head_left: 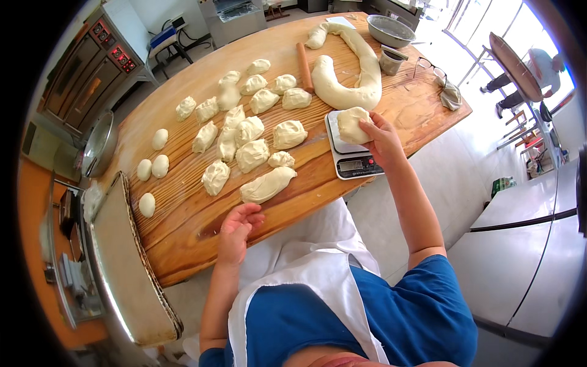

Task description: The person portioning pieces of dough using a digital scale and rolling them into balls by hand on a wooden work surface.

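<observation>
My right hand grips a piece of pale dough at the plate of a digital kitchen scale; whether the dough rests on the plate cannot be told. Near the table's front edge, my left hand is empty with its fingers loosely curled and apart. Just beyond it lies a longer dough piece. Several rough dough pieces are spread over the middle of the wooden table. Smooth dough balls lie at the left. A thick dough roll curves behind the scale, beside a wooden rolling pin.
A metal bowl, a small container, eyeglasses and a cloth are at the far right. A lined baking tray and another metal bowl stand left, near an oven. Another person is in the background.
</observation>
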`<control>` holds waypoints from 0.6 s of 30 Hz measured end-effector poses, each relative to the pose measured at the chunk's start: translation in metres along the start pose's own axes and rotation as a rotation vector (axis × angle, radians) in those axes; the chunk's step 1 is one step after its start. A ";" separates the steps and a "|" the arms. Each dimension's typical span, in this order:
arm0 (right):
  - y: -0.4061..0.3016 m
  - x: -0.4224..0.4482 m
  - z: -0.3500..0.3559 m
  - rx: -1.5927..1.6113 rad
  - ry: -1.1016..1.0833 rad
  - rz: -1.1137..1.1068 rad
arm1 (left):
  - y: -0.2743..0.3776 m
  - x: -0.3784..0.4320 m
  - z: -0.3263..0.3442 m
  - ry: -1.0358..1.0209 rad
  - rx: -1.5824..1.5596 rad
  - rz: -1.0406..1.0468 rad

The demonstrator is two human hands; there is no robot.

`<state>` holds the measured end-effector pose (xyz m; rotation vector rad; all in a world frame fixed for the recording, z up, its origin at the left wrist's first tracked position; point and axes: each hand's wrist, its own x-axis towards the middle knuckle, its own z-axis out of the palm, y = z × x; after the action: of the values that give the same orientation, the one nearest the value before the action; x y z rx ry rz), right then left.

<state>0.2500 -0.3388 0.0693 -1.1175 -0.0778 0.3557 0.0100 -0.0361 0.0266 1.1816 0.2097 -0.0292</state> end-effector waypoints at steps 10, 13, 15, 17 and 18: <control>0.036 -0.064 0.083 -0.042 -0.489 -0.045 | 0.049 0.049 0.087 -0.435 -0.583 -0.347; 0.043 -0.070 0.081 -0.066 -0.517 -0.161 | 0.048 0.050 0.093 -0.212 -0.410 -0.190; 0.043 -0.073 0.082 0.060 -0.464 -0.172 | 0.048 0.050 0.098 -0.168 -0.303 -0.048; 0.045 -0.075 0.073 0.215 -0.566 0.060 | 0.046 0.051 0.101 -0.154 -0.232 0.036; 0.043 -0.077 0.073 0.284 -0.592 0.143 | 0.046 0.051 0.101 -0.157 -0.212 0.050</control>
<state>0.1498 -0.2833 0.0723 -0.7103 -0.4565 0.7939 0.0808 -0.1072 0.0961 0.9680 0.0432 -0.0543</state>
